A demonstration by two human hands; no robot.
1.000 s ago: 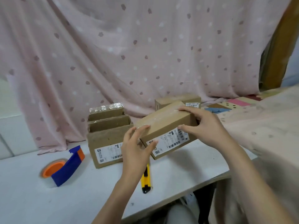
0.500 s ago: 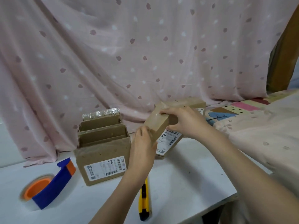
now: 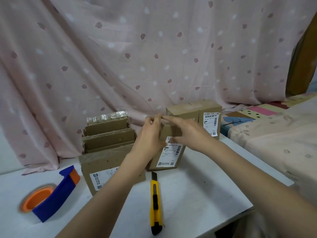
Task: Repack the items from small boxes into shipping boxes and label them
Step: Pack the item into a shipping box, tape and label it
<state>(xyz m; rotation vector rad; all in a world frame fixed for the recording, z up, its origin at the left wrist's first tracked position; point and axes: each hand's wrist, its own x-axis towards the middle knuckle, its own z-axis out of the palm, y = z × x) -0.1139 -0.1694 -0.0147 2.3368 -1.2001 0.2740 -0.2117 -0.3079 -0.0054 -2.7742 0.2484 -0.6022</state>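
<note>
**Both hands on upright small box, mid-table**

Far to the left of the left hand: tape dispenser (image 3: 49,194), blue body, orange roll, lying on the white table (image 3: 197,194). Just beside the left forearm, on its left: open shipping box (image 3: 109,152), flaps up, white label on the front face partly hidden by the arm.

Left hand (image 3: 149,136) presses against the left side of the small box (image 3: 169,152), fingers curled up to its top edge; looks like a grip, but motion blur at the fingertips makes it hard to be sure. The box stands on end on the table, label facing the camera.

Below the 2 hands, between the forearms: yellow utility knife (image 3: 155,203), flat on the table, blade end pointing away.

Right hand (image 3: 185,129) lies across the box's top front, fingers mostly straight, reaching left to meet the left-hand fingertips at the top edge.

Behind the right hand, touching or just beside the held box: 1 second labelled box (image 3: 204,115). Pink curtain (image 3: 154,48) behind everything.
</note>
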